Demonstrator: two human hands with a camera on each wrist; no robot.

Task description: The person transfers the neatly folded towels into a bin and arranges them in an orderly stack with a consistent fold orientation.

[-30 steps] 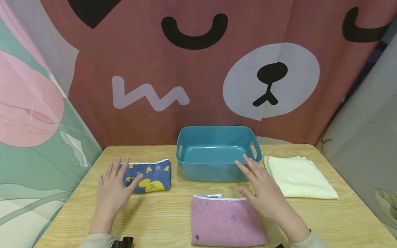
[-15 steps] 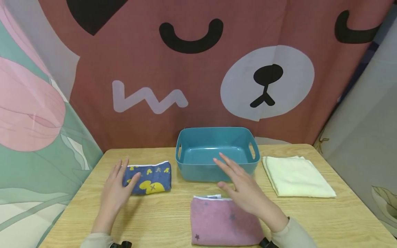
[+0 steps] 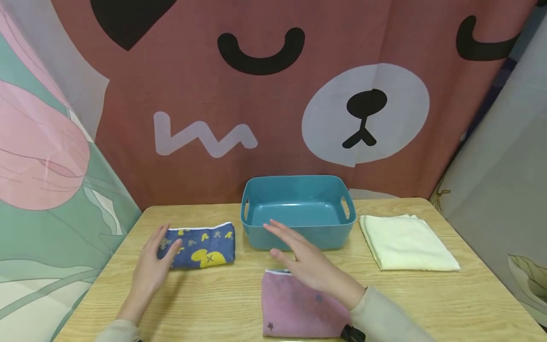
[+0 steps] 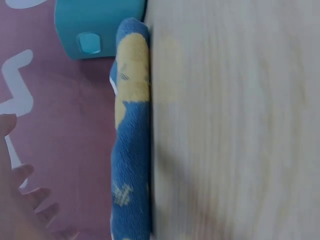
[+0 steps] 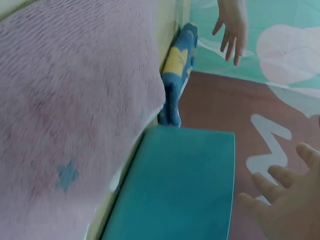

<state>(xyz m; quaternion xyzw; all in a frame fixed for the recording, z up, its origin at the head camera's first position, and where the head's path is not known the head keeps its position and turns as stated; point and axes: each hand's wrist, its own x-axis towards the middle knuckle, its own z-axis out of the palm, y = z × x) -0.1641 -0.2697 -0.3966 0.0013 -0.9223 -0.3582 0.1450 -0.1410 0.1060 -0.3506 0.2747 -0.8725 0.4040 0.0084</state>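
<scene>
A folded blue towel with yellow figures [image 3: 205, 247] lies at the left of the table. Just by its left end hovers my left hand [image 3: 149, 266], fingers extended and holding nothing; the left wrist view shows the towel [image 4: 132, 150] apart from the fingers. My right hand [image 3: 309, 263] is held in the air above the far edge of a folded pink towel with stars [image 3: 295, 304], its fingers straight and nothing in them. Part of the pink towel is hidden by that hand and forearm. Behind stands a teal basket [image 3: 299, 237] with handle holes, and nothing is seen inside it.
A folded pale yellow towel [image 3: 410, 242] lies right of the basket on the wooden table [image 3: 213, 304]. Directly behind the table hangs a brown curtain with a bear print [image 3: 205, 175]. Printed cloth also hangs at the left and right sides.
My right hand has swept left, from near the basket's right side to over the pink towel. The left hand has shifted slightly left. The towels and basket stay in place.
</scene>
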